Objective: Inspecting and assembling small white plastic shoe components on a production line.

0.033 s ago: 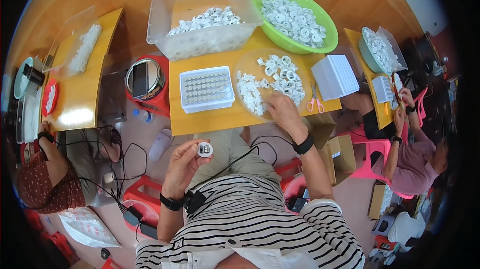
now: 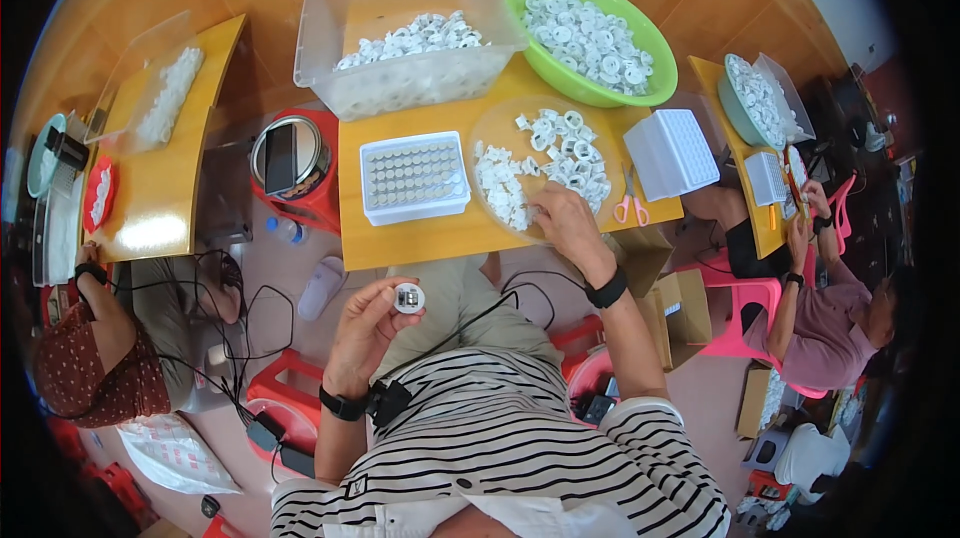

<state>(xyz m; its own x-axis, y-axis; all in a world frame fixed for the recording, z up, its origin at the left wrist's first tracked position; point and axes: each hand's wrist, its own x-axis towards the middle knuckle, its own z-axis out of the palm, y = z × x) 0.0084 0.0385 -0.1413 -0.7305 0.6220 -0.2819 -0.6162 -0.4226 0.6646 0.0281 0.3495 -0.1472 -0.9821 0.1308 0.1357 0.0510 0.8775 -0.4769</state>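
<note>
Between its thumb and fingers, my left hand (image 2: 368, 326) holds up a small round white plastic part (image 2: 408, 298) with dark and metallic bits inside, in front of the table edge. My right hand (image 2: 566, 220) is at the near side of a round clear tray (image 2: 490, 125), its fingers pinched together; what is in them, if anything, is hidden. The tray carries a pile of small white pieces (image 2: 500, 185) beside the fingers and a group of white ring-shaped parts (image 2: 572, 153) farther right. Left of it stands a white box (image 2: 418, 216) with rows of round silvery discs.
Behind stand a clear plastic bin (image 2: 400, 93) and a green basin (image 2: 655, 88) of white parts. Orange-handled scissors (image 2: 630, 208) and a white block-shaped tray stack (image 2: 660, 158) lie right. A phone (image 2: 281, 160) rests on a tin. Co-workers sit at both sides; cables hang below.
</note>
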